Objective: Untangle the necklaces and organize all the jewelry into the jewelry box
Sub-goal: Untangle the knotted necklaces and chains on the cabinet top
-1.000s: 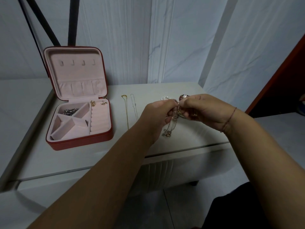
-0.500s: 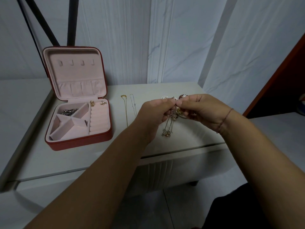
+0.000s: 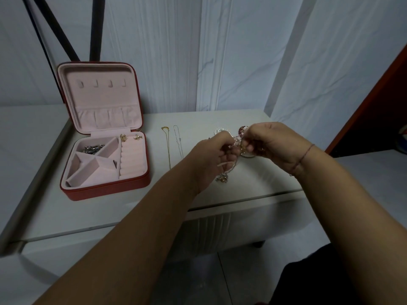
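A tangled bunch of necklaces (image 3: pixel 231 166) hangs between my hands above the white table, its pendants (image 3: pixel 222 178) dangling low. My left hand (image 3: pixel 211 157) pinches the tangle from the left and my right hand (image 3: pixel 271 144) grips it from the right, fingers closed and almost touching. A gold necklace (image 3: pixel 167 148) and a silver necklace (image 3: pixel 178 142) lie straight on the table to the left. The red jewelry box (image 3: pixel 105 186) stands open at the left, with a silver piece (image 3: pixel 93 149) in a rear compartment and small gold earrings (image 3: pixel 130 137) at the back edge.
A clear beaded bracelet (image 3: pixel 220 130) and a dark red beaded one (image 3: pixel 242 129) lie on the white table (image 3: pixel 110 212) behind my hands. The table's front edge runs just below my wrists. Black poles (image 3: pixel 94 27) lean against the wall behind the box.
My hands have drawn closer together on the tangle and shifted a little; the hanging pendants swayed slightly. Nothing on the table has moved.
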The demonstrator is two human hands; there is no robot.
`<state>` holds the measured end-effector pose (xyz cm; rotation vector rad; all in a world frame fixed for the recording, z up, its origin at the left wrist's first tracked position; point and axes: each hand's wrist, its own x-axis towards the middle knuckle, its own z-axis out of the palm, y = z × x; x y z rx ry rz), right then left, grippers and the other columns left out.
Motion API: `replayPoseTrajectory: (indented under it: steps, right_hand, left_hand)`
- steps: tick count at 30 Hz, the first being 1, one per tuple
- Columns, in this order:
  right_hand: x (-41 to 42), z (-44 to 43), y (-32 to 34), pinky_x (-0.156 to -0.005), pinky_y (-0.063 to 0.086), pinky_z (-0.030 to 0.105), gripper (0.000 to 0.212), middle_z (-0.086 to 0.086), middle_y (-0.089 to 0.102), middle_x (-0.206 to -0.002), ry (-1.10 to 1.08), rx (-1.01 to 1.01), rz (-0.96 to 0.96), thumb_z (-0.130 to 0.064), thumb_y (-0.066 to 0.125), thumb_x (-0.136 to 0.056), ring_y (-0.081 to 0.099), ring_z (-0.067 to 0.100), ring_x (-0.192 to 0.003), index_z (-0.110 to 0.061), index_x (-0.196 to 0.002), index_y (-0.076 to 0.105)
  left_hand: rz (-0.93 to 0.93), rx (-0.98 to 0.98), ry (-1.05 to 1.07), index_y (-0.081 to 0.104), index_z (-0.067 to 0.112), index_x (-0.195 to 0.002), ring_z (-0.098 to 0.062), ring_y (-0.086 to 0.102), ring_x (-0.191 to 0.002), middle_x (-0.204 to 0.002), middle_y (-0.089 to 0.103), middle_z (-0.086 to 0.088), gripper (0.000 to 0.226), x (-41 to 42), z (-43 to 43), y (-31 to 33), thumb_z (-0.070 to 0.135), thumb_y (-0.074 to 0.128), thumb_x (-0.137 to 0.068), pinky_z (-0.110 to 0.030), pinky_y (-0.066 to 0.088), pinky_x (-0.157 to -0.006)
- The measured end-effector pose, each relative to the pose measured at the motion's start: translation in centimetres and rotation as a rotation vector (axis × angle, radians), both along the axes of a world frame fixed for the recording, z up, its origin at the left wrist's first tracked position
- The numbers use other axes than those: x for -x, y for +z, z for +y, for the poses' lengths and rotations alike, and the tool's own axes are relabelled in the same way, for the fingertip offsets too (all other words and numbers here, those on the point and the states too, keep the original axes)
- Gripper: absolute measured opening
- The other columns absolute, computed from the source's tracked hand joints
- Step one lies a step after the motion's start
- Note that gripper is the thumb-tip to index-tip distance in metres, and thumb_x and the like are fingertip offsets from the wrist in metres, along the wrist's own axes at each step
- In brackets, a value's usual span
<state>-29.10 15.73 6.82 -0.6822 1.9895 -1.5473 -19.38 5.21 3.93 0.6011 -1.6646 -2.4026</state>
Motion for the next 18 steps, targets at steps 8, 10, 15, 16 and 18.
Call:
replayPoseTrajectory:
  steps: [8,10,15,16,18]
  right_hand:
    - [0.32,0.16,0.28,-0.059,0.048,0.019,0.017,-0.001,0.065,-0.062,-0.021,0.092,-0.210,-0.007,0.048,-0.090,0.058,0.006,-0.052,-0.009,-0.075,0.057]
    - [0.44,0.16,0.30,-0.064,0.050,0.020,0.018,-0.001,0.068,-0.067,-0.015,0.113,-0.303,-0.011,0.047,-0.092,0.064,0.006,-0.057,-0.011,-0.076,0.058]
    - [0.65,0.06,0.12,-0.077,0.047,0.025,0.019,-0.002,0.070,-0.071,-0.002,0.114,-0.451,-0.015,0.046,-0.091,0.069,0.007,-0.068,-0.015,-0.075,0.055]
    - [0.66,0.05,0.07,-0.078,0.047,0.025,0.019,-0.003,0.070,-0.070,-0.003,0.113,-0.473,-0.016,0.046,-0.091,0.069,0.007,-0.067,-0.015,-0.074,0.054]
    - [0.71,0.05,-0.04,-0.078,0.046,0.025,0.017,-0.003,0.068,-0.070,0.011,0.112,-0.511,-0.017,0.046,-0.091,0.069,0.007,-0.067,-0.016,-0.076,0.054]
  left_hand:
    - [0.049,0.083,0.092,0.063,0.010,-0.089,-0.009,0.046,-0.064,-0.071,0.053,-0.001,0.006,-0.10,-0.35,-0.06,0.011,0.057,-0.090,-0.023,0.037,-0.064]
    - [0.039,0.098,0.111,0.063,0.011,-0.087,-0.009,0.046,-0.065,-0.071,0.052,-0.001,0.008,-0.08,-0.53,-0.25,0.010,0.056,-0.090,-0.023,0.037,-0.064]
    - [0.030,0.096,0.069,0.062,0.013,-0.082,-0.010,0.048,-0.063,-0.070,0.055,0.001,0.011,-0.03,-0.51,-0.35,0.010,0.052,-0.088,-0.024,0.039,-0.064]
    - [0.023,0.087,0.058,0.060,0.013,-0.081,-0.010,0.049,-0.062,-0.070,0.056,0.001,0.012,-0.03,-0.54,-0.35,0.010,0.051,-0.088,-0.025,0.039,-0.064]
    - [0.004,0.071,0.032,0.058,0.013,-0.079,-0.010,0.051,-0.063,-0.071,0.057,0.001,0.012,-0.01,-0.58,-0.28,0.010,0.050,-0.087,-0.026,0.039,-0.065]
